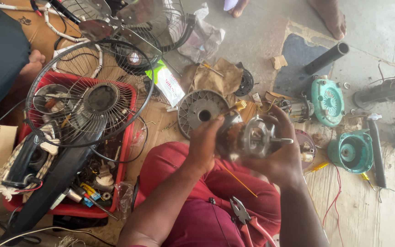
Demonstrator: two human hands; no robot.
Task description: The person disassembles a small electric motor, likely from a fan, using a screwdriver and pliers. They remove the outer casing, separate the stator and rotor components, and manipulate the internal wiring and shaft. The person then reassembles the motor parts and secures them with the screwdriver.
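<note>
**Both hands gripping a fan motor over the lap**

Left hand (204,139) is clamping around the copper-wound end of the small fan motor (248,137); right hand (282,153) is cupping the silver end, fingers closed on it, with the shaft pointing right. The motor is being held above the red-clad knees, clear of the floor. Judgement: inspection or disassembly of the motor housing is in hand. A next move would call for steady support from one hand while the other frees up for a tool. Red-handled pliers (248,219) are lying on the lap; a grey ribbed motor cover (200,112) is sitting just beyond the hands.
</note>
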